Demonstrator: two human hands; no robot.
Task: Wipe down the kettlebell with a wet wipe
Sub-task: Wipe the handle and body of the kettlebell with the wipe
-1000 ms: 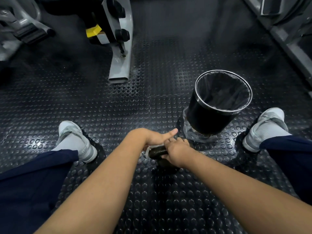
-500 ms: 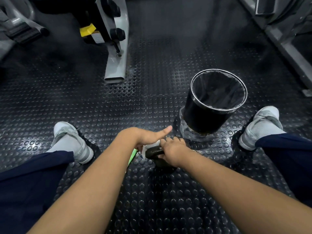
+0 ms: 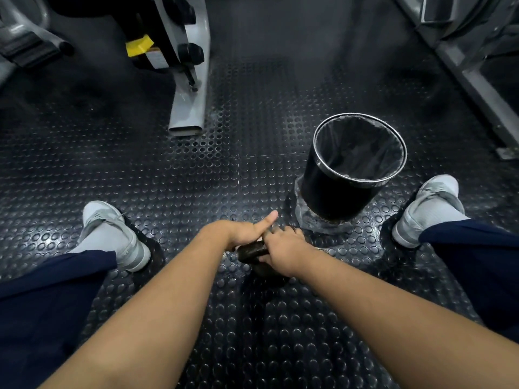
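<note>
dim scene; light from above glints on the studded floor (image 3: pixel 196 175) and the bin (image 3: pixel 359 119) rim. dark shadows pool beside the shoes (image 3: pixel 112 231). wide-angle bending at the edges; far corners soft, hazy.

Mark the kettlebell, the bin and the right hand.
kettlebell (image 3: pixel 250 251), head view, on the exposed dark handle.
bin (image 3: pixel 331 186), head view, on its black outer wall.
right hand (image 3: pixel 283 249), head view, on the back of the hand.
</note>
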